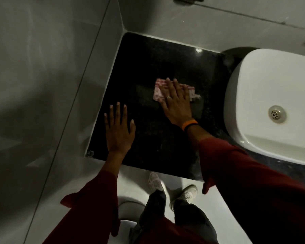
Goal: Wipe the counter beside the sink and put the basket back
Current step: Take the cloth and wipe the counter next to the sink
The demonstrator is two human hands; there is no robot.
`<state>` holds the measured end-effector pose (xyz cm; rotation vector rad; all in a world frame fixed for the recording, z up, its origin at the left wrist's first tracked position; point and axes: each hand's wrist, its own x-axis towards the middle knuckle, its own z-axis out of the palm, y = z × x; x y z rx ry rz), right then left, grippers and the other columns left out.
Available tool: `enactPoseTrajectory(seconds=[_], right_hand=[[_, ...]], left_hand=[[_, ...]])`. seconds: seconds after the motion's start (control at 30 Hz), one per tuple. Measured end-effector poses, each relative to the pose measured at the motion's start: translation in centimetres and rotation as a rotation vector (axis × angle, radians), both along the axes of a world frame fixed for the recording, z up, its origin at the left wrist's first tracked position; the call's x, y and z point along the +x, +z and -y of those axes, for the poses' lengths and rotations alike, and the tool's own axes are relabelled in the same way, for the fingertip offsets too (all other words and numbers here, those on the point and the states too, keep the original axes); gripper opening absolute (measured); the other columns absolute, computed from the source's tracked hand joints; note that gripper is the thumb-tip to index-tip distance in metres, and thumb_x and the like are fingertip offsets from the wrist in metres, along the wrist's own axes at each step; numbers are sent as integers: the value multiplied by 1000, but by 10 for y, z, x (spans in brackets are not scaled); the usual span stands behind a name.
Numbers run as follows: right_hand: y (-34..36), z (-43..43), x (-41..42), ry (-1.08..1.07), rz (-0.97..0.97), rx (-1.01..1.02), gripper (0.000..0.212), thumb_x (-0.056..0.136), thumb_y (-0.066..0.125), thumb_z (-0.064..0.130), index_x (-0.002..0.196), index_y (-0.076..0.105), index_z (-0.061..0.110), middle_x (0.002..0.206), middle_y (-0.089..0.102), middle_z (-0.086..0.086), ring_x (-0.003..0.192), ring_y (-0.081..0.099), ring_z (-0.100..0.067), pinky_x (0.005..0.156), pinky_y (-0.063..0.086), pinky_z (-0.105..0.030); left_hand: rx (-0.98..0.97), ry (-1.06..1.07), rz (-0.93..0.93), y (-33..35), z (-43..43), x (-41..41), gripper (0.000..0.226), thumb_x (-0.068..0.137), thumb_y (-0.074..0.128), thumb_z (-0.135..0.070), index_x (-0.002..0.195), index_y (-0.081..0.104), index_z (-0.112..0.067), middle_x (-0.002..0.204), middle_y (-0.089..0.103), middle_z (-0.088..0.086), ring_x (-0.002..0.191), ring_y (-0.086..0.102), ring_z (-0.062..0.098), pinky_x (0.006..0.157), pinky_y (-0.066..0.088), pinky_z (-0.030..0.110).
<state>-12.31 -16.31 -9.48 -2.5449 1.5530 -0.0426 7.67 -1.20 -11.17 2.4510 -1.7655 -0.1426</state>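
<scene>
Right hand [176, 101] lies flat, palm down, fingers spread & straight, pressing a red-and-white striped cloth [158, 91] onto the black counter [148, 59]; not curled round the cloth, just pinning it from above; cloth pokes out past the fingertips on the far side & at both sides of the hand; a ring shows on one finger, an orange wristband [190, 124] w/ a thin dark band beside it on the wrist; red sleeve [245, 173] runs back from there. Left hand [119, 131] rests flat on the counter too, open, fingers splayed, holding nothing; it sits near the counter's front-left part, apart from the cloth. Counter is dark speckled stone, glossy, w/ a small bright glint near the back edge; grey tiled walls [51, 59] meet it at left & back. White sink [253, 85] stands just beside the counter on the right, drain [277, 114] visible in the basin. Basket not in view. Below the front edge: pale floor [227, 217], the person's dark trousers & two light shoes [187, 191]; a pale rounded fixture at bottom left, too cropped to tell what.
</scene>
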Motion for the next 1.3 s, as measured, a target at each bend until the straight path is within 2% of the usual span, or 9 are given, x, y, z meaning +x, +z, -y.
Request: enactPoseTrajectory(seconds=[0.23,0.4,0.57,0.6,0.67,0.73,0.9,1.1,1.3], right_hand=[[1,63,19,64,1,-6,58,99,35,44,155,33,28,167,21,-4,155,14,-28,124,10,-53],[13,66,23,65,-27,11,61,101,30,48,158,26,25,169,14,-7,156,9,-30,124,6,-57],[25,-39,-13,19,102,-67,69,100,38,55,157,28,18,166,20,-12,155,14,-30,124,11,-60],[24,-71,-27,16,117,-74,68,99,40,54,157,28,19,167,20,-11,156,13,-29,124,13,-59],[19,-128,-65,-34,117,-69,68,99,42,53,156,30,20,167,18,-11,156,12,-28,123,15,-59],[14,-169,-109,-112,76,-63,68,99,40,55,156,30,19,168,16,-11,156,10,-28,123,15,-59],[9,-224,-235,-303,26,-76,76,98,39,62,156,30,15,167,16,-14,156,10,-31,123,14,-60],[30,-227,-390,-495,44,-172,76,95,50,59,152,37,11,164,26,-15,155,13,-32,126,12,-56],[57,-210,-535,-669,109,-276,70,96,51,54,151,40,12,161,33,-15,152,23,-35,125,15,-55]], left_hand=[[-47,-6,-20,-4,-1,3,60,104,27,-42,159,19,-19,168,15,8,156,8,28,127,11,51],[-55,-17,-21,-1,0,3,61,104,25,-44,158,20,-17,167,19,9,156,12,28,127,13,51],[-59,-10,-75,8,-2,-3,65,103,27,-47,158,19,-12,167,17,11,156,10,28,127,12,51],[-64,-72,-75,12,-4,-4,66,103,29,-46,158,20,-10,167,18,12,156,11,29,127,12,51],[-53,-339,-32,17,-12,-18,69,102,31,-48,157,22,-9,166,19,13,156,12,29,126,15,53],[-31,-532,-2,18,-25,-54,71,101,31,-51,157,22,-9,166,21,12,156,13,28,125,18,53],[-20,-646,-115,20,-62,-197,75,98,39,-52,157,23,-7,166,20,13,156,13,27,126,17,50],[-54,-858,-197,46,-58,-376,73,93,50,-48,151,36,-5,160,35,14,151,28,28,124,26,48],[-68,-953,-330,73,-37,-541,66,97,51,-39,151,38,-5,157,40,15,145,41,28,118,38,43]])
